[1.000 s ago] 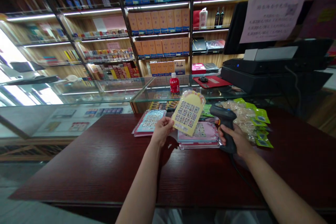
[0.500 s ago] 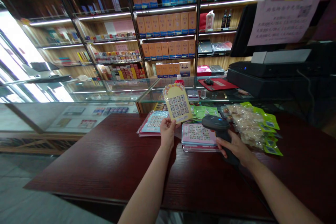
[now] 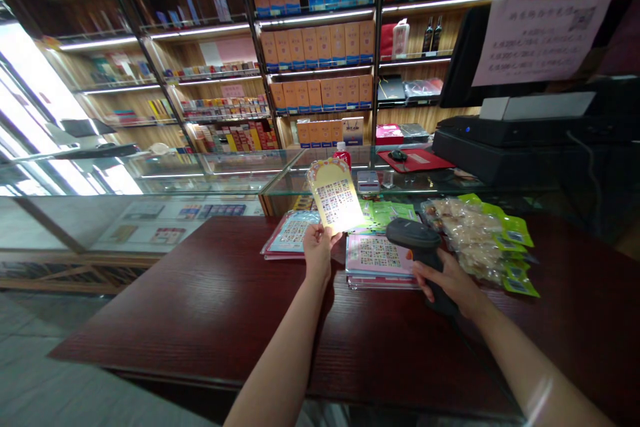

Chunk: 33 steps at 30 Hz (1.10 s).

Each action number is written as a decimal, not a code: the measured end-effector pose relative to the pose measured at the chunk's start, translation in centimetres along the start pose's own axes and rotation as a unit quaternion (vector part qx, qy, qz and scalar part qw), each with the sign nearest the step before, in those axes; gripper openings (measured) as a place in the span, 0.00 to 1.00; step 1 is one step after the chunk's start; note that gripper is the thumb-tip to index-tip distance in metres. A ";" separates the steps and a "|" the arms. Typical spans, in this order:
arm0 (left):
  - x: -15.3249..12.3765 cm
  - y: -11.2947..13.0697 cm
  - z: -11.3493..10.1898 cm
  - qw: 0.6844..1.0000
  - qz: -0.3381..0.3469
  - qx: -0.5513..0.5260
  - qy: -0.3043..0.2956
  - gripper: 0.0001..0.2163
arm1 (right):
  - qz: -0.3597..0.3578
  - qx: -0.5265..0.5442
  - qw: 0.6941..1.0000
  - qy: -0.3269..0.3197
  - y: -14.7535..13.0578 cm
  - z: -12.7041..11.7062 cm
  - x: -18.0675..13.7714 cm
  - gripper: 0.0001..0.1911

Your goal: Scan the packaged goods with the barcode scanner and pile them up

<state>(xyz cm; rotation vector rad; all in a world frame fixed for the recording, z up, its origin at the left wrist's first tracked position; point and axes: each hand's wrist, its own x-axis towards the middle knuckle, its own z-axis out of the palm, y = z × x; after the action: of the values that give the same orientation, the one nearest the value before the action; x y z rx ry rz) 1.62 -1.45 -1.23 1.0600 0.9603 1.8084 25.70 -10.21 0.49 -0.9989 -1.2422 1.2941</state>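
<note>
My left hand (image 3: 319, 250) pinches the lower edge of a yellow sticker card (image 3: 336, 197), which stands tilted above the table with its printed grid facing me. A bright patch of light lies on the card's lower part. My right hand (image 3: 453, 280) is wrapped around the grip of a dark barcode scanner (image 3: 413, 235), its head pointing left toward the card. Under the scanner head sits a stack of pink and blue cards (image 3: 377, 255). Another stack of cards (image 3: 287, 235) lies just left of my left hand. Flat green packets (image 3: 390, 213) are behind the stacks.
Clear packs with green labels (image 3: 475, 240) are heaped at the right on the dark wooden table (image 3: 210, 307). Behind it stands a glass counter (image 3: 225, 177) with a red-capped drink bottle (image 3: 343, 153), a red mat (image 3: 420, 160) and a black monitor (image 3: 465, 57). The scanner's cable trails toward me.
A bright light now shines on the lower part of the yellow card. The card has tilted slightly, while both hands stay nearly in place.
</note>
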 end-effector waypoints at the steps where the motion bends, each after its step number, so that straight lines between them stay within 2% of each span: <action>1: 0.0 0.0 0.0 1.000 0.000 -0.002 -0.001 0.12 | -0.001 0.001 1.000 0.000 0.0 0.0 0.0 0.20; 9: 0.0 0.0 -0.1 1.000 0.000 -0.003 0.009 0.10 | -0.002 0.015 1.000 -0.017 0.1 -0.1 0.0 0.19; 17: 0.2 0.0 -0.2 0.999 -0.007 -0.035 0.011 0.16 | -0.006 0.045 0.999 0.001 -0.1 -0.6 0.4 0.22; 25: 0.8 0.7 -0.7 0.999 0.018 -0.024 0.028 0.17 | 0.008 0.122 0.992 0.044 0.5 -1.9 1.1 0.17; 29: 2.2 2.3 -2.2 0.998 0.004 -0.005 0.061 0.18 | 0.014 0.128 0.991 0.041 0.9 -2.1 1.1 0.20; 33: 3.8 3.7 -5.8 0.988 0.011 0.108 0.110 0.14 | 0.017 0.119 0.992 0.038 1.1 -2.0 1.0 0.21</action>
<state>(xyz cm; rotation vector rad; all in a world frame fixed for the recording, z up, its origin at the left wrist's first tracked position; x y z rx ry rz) -5.88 -0.67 1.08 1.0171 1.3052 1.8989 27.37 -8.85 -0.71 -0.8923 -0.9904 1.3803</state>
